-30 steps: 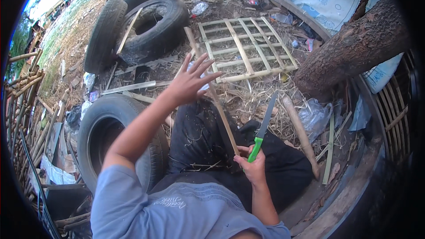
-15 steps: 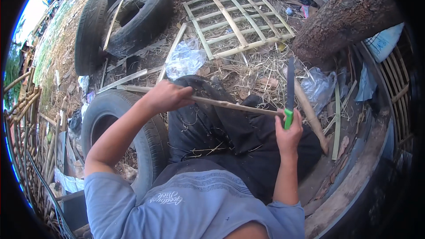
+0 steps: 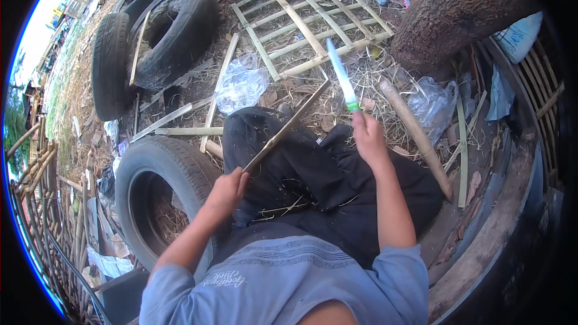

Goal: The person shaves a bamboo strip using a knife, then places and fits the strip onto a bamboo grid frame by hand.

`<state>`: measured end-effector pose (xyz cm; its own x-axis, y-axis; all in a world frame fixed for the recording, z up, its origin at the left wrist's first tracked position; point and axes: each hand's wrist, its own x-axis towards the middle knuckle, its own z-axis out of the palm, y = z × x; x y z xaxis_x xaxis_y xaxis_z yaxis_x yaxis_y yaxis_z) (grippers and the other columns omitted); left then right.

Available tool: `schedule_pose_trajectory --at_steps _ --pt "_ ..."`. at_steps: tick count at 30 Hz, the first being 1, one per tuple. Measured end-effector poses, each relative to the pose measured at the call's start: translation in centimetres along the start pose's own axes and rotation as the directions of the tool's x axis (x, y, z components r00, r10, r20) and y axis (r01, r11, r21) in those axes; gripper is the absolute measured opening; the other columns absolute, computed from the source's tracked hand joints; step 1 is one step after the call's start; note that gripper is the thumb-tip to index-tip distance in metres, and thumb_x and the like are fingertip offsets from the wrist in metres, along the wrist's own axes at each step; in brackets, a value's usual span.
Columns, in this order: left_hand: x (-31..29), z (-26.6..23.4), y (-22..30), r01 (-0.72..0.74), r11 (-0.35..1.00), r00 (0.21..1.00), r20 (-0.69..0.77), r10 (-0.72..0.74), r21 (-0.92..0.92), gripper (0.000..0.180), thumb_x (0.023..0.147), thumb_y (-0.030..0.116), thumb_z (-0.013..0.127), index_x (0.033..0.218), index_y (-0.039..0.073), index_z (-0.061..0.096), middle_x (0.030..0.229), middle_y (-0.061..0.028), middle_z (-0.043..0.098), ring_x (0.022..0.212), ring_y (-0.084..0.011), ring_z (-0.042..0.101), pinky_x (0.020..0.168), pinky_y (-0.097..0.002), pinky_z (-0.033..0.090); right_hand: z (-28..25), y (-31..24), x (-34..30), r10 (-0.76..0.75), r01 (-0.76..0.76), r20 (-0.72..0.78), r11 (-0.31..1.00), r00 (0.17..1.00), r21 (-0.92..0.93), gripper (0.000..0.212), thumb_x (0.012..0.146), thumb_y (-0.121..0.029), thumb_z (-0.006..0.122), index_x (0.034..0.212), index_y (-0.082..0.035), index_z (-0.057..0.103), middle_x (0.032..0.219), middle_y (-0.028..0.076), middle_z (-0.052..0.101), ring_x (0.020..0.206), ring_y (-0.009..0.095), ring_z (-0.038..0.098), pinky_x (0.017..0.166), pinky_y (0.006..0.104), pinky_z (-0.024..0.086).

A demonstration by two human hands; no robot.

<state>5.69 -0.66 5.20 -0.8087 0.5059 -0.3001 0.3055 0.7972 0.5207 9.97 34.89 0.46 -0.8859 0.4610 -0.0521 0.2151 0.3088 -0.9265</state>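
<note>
My left hand point(image 3: 226, 191) is closed round the near end of a thin bamboo strip point(image 3: 288, 126), which slants up and away to the right over my dark trousers. In my right hand point(image 3: 368, 135) is a knife point(image 3: 341, 72) with a green handle, its blade pointing up and away. The blade stands to the right of the strip's far end, apart from it. Beyond both hands, a lattice of split bamboo point(image 3: 313, 21) lies on the straw-covered ground.
A tyre point(image 3: 171, 162) lies by my left knee, and more tyres point(image 3: 180, 36) stand farther off. A bamboo pole point(image 3: 415, 135) lies to the right, near a tree trunk point(image 3: 460, 15). Clear plastic bags point(image 3: 242, 84) and loose bamboo slats point(image 3: 224, 72) litter the ground.
My left hand has come down toward me, turning the strip from crosswise to slanting away. My right hand has let go of the strip's other end and moved forward and left with the knife.
</note>
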Motion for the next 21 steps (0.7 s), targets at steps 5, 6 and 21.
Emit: schedule_pose_trajectory --at_steps 5,6,21 --pt "0.7 2.1 -0.2 0.03 1.0 0.997 -0.074 -0.03 0.001 0.023 0.098 0.022 0.047 0.09 0.001 0.051 0.069 -0.0272 0.059 0.069 -0.0476 0.058 0.062 -0.0555 0.045 3.6 0.6 2.5 -0.033 0.041 0.089 0.995 0.995 -0.086 0.042 0.099 -0.035 0.046 0.082 0.002 0.055 0.056 0.011 0.047 0.052 0.021 0.048 0.053 0.0392 0.038" --pt "0.9 2.2 -0.4 0.026 0.999 0.997 -0.067 -0.025 0.018 0.023 0.098 0.022 0.047 0.09 0.002 0.051 0.069 -0.027 0.059 0.069 -0.0473 0.059 0.061 -0.0553 0.046 4.2 0.6 2.3 -0.006 0.019 0.101 0.991 0.995 -0.131 0.042 0.099 -0.036 0.046 0.087 0.002 0.058 0.062 0.018 0.053 0.06 0.032 0.054 0.057 0.0435 0.042" --pt "1.4 2.4 -0.2 0.015 0.997 0.998 -0.062 -0.011 0.069 0.022 0.097 0.022 0.05 0.088 0.002 0.05 0.066 -0.0246 0.059 0.065 -0.0447 0.06 0.057 -0.0529 0.047 3.3 2.3 2.9 0.236 -0.212 0.283 0.971 0.93 -0.112 0.041 0.098 -0.034 0.048 0.083 0.002 0.06 0.057 0.017 0.053 0.054 0.031 0.054 0.055 0.0409 0.042"
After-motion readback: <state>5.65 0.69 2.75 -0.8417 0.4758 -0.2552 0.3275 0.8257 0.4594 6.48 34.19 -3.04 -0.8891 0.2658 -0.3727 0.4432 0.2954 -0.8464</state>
